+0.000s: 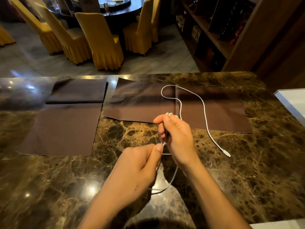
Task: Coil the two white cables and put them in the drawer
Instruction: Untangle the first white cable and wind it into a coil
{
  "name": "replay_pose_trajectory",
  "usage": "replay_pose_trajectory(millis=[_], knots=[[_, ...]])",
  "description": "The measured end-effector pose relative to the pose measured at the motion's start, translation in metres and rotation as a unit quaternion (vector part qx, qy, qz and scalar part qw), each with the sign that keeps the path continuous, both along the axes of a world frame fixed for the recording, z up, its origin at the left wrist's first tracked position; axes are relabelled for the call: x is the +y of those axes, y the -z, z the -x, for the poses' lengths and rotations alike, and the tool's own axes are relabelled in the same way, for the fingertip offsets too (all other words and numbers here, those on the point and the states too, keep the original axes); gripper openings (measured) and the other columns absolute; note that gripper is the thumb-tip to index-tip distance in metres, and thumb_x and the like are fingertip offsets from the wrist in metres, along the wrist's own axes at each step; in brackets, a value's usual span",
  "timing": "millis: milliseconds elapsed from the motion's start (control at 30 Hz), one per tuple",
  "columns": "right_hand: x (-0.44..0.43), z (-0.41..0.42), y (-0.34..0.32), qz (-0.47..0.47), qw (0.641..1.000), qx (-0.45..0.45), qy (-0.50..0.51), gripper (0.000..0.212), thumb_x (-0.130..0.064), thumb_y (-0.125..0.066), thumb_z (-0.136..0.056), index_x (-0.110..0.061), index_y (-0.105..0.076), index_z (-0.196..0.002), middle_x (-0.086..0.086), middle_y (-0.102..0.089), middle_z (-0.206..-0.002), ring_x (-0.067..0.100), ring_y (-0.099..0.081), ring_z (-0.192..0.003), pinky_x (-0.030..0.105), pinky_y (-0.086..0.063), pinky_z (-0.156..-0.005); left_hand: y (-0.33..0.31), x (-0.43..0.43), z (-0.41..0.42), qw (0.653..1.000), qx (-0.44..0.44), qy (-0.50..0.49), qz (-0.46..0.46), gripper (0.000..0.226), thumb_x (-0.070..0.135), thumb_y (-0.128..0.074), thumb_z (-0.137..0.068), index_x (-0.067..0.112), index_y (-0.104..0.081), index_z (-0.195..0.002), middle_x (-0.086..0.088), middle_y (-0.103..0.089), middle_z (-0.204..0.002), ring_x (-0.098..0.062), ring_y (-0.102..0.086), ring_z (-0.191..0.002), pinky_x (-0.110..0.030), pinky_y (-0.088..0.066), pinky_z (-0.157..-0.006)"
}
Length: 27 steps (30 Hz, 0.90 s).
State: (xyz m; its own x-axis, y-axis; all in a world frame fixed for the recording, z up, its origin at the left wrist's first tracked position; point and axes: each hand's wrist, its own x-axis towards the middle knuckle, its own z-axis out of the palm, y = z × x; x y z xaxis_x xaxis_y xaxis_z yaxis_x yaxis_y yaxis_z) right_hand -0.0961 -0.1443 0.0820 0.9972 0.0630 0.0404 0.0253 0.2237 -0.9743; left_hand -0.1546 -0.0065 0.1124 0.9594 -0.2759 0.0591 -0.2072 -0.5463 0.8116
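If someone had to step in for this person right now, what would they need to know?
Left hand: pinching one end of a white cable that droops in a loop under the wrists.
Right hand: closed on white cable, white loops showing above the knuckles.
Loose white cable: snakes over the brown cloth on the marble counter; its plug lies free on the right.
Done: coiling begun.
Left: finish coiling, stow both. No drawer is in view.

No readable text anywhere in this view: no labels, brands, numbers or signs. The items on the shelves (214,30) at the upper right of the frame are too dark and blurred to make out any lettering.
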Motion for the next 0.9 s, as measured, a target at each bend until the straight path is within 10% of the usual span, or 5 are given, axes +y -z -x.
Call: replay_pose_trajectory(millis=[200, 367, 533, 900], knots=[[0.006, 0.016, 0.018, 0.156, 0.985, -0.074, -0.029, 0.038, -0.030, -0.042, -0.102, -0.006, -0.064, -0.083, 0.007, -0.060, -0.077, 0.019, -0.054, -0.072, 0.045, -0.046, -0.068, -0.019, 0.014, -0.020, 0.999, -0.052, -0.006, -0.015, 0.045, 0.038, -0.041, -0.105, 0.029, -0.058, -0.064, 0.012, -0.059, -0.057, -0.006, -0.057, -0.054, -0.014, -0.038, -0.054], [0.012, 0.027, 0.015, 0.144, 0.985, -0.094, -0.010, 0.040, -0.033, -0.035, -0.106, -0.037, -0.056, -0.073, -0.013, -0.055, -0.069, 0.006, -0.052, -0.067, 0.030, -0.040, -0.066, -0.035, 0.016, -0.034, 0.995, -0.093, 0.006, -0.041, 0.051, 0.035, -0.043, -0.105, 0.022, -0.053, -0.057, 0.010, -0.053, -0.051, -0.010, -0.053, -0.050, -0.016, -0.034, -0.052], [0.017, 0.040, 0.015, 0.128, 0.987, -0.092, -0.029, 0.043, -0.039, -0.032, -0.106, -0.024, -0.055, -0.074, -0.009, -0.052, -0.069, 0.011, -0.048, -0.067, 0.037, -0.039, -0.063, -0.042, 0.010, -0.050, 0.993, -0.109, 0.017, -0.044, 0.056, 0.038, -0.045, -0.105, 0.013, -0.049, -0.055, -0.006, -0.056, -0.049, -0.020, -0.054, -0.048, -0.042, -0.046, -0.056], [0.021, 0.046, 0.021, 0.118, 0.989, -0.084, -0.021, 0.035, -0.034, -0.036, -0.100, -0.018, -0.047, -0.070, -0.012, -0.042, -0.066, 0.008, -0.035, -0.062, 0.040, -0.029, -0.055, -0.039, 0.001, -0.050, 0.989, -0.138, 0.041, -0.030, 0.056, 0.035, -0.048, -0.104, 0.024, -0.036, -0.050, 0.005, -0.038, -0.043, -0.010, -0.044, -0.044, -0.015, -0.030, -0.048]])
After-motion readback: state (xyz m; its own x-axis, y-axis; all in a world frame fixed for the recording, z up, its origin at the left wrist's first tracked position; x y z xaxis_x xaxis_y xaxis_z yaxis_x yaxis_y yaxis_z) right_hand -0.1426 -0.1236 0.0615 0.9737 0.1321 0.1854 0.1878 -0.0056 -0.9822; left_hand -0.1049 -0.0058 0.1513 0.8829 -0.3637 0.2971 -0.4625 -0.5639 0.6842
